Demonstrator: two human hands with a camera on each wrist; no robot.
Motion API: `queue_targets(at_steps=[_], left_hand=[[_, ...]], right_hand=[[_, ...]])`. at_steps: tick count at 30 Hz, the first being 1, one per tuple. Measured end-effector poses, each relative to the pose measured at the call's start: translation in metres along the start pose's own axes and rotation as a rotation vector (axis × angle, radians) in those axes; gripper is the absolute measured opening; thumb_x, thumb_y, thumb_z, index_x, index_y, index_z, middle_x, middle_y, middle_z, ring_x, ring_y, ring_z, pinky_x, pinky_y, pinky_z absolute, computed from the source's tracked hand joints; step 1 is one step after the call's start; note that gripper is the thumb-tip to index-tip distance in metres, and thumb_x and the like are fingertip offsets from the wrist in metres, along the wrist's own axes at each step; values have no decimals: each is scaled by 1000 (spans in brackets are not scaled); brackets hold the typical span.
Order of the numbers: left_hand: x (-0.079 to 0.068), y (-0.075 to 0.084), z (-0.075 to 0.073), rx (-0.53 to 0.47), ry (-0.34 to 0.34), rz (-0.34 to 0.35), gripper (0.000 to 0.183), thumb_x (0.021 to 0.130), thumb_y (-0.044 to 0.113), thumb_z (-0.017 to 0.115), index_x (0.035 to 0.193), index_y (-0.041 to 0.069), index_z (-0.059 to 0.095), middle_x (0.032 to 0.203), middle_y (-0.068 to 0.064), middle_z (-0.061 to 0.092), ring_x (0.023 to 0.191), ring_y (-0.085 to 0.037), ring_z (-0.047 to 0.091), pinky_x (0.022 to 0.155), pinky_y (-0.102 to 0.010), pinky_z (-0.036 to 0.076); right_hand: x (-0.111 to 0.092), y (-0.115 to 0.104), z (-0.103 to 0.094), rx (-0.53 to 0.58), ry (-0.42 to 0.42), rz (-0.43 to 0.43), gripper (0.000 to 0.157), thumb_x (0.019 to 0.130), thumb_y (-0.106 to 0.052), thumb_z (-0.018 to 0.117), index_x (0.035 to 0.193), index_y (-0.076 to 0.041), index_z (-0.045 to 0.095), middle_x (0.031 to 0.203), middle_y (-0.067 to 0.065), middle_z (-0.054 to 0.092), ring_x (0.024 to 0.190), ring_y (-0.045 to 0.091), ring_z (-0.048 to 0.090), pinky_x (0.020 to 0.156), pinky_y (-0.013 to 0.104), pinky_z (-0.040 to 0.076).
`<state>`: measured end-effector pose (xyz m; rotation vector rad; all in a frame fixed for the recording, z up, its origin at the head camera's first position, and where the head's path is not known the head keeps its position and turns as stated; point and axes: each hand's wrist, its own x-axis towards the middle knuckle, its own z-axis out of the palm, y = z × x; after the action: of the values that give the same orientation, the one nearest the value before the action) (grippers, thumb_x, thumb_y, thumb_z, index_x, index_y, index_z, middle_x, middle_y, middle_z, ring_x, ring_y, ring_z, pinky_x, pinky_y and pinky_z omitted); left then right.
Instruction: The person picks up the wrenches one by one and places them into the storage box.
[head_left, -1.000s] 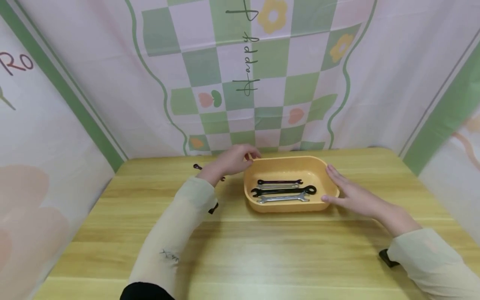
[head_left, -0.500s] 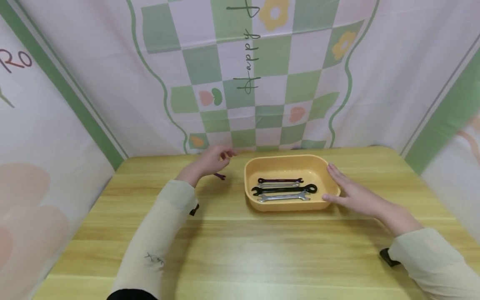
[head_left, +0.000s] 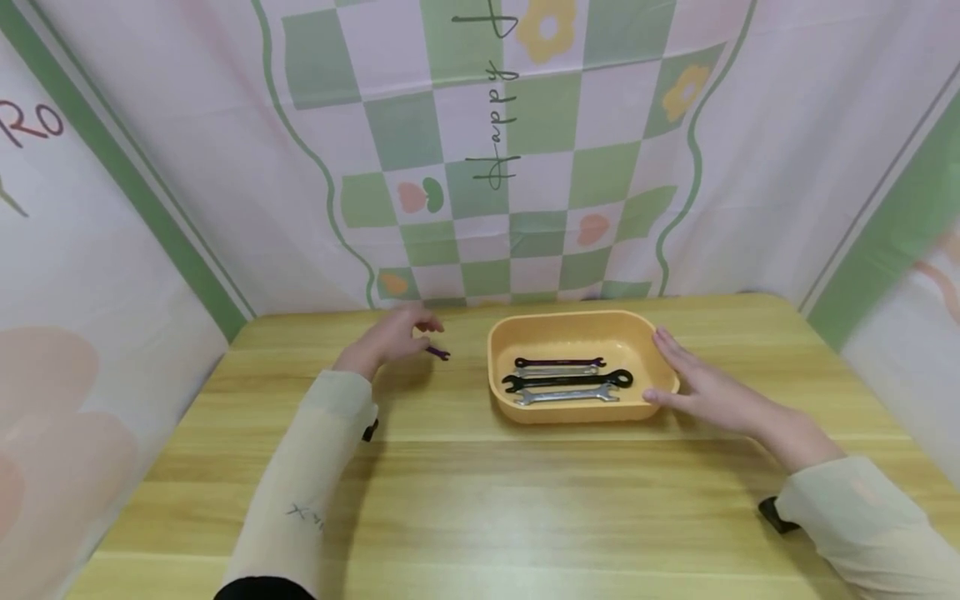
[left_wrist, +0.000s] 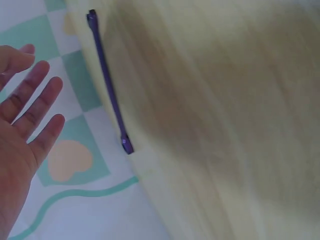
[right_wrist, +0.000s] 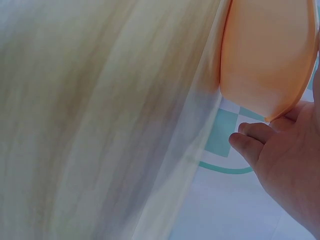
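Observation:
A purple wrench (left_wrist: pixel 107 80) lies on the table near its back edge, partly covered by my left hand (head_left: pixel 390 337) in the head view. In the left wrist view that hand (left_wrist: pixel 20 125) has its fingers spread and apart from the wrench. A yellow plastic bin (head_left: pixel 581 414) stands to the right. Inside it lie a dark purple wrench (head_left: pixel 558 363), a black wrench (head_left: pixel 566 382) and two silver wrenches, the nearer silver wrench (head_left: pixel 566 396) in front. My right hand (head_left: pixel 701 387) holds the bin's right end, thumb over the rim and fingers outside.
The wooden table (head_left: pixel 510 508) reaches forward to a hanging cloth (head_left: pixel 480 125) with a green check print. Light fabric (head_left: pixel 90 350) hangs at the left and right as well.
My left hand has moved left from the bin's left rim to over the purple wrench. The right hand and the bin stay where they were.

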<state>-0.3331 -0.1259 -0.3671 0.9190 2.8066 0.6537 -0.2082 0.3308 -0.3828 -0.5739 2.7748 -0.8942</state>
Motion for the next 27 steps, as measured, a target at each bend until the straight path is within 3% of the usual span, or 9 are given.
queue_targets(at_steps=[8, 11, 15, 22, 27], left_hand=[[1, -11, 10, 25, -24, -36, 35, 78, -2, 56, 108, 11, 67, 105, -3, 61, 100, -23, 54, 88, -38, 44], [-1, -12, 14, 11, -39, -92, 42, 73, -4, 53, 108, 14, 68, 106, -1, 60, 101, -21, 53, 90, -38, 43], [-5, -10, 18, -21, -70, -176, 39, 75, -3, 52, 104, 17, 69, 104, 3, 58, 99, -17, 53, 89, -36, 44], [-1, -11, 22, 3, -57, -127, 31, 80, -4, 55, 102, 13, 70, 100, 0, 62, 99, -18, 55, 88, -36, 45], [3, -13, 23, 14, -75, -152, 30, 81, -4, 56, 101, 14, 70, 99, 0, 60, 95, -18, 55, 85, -35, 46]], right_hand=[[0, 1, 0, -21, 13, 1, 89, 90, -41, 57, 148, -22, -8, 153, 4, -9, 136, 40, 3, 104, 59, 11], [1, 1, 1, -44, 13, -6, 90, 90, -42, 57, 148, -20, -7, 153, 5, -9, 136, 40, 4, 105, 59, 12], [1, 0, 1, -57, 1, -17, 90, 90, -43, 56, 148, -15, -7, 153, 7, -9, 136, 42, 3, 104, 59, 11], [0, -1, 1, -61, 0, -7, 90, 90, -44, 54, 148, -18, -10, 152, 7, -11, 135, 43, 3, 104, 59, 11], [-3, 0, 1, -45, 17, -10, 90, 90, -43, 56, 148, -17, -7, 153, 8, -9, 136, 42, 4, 104, 59, 12]])
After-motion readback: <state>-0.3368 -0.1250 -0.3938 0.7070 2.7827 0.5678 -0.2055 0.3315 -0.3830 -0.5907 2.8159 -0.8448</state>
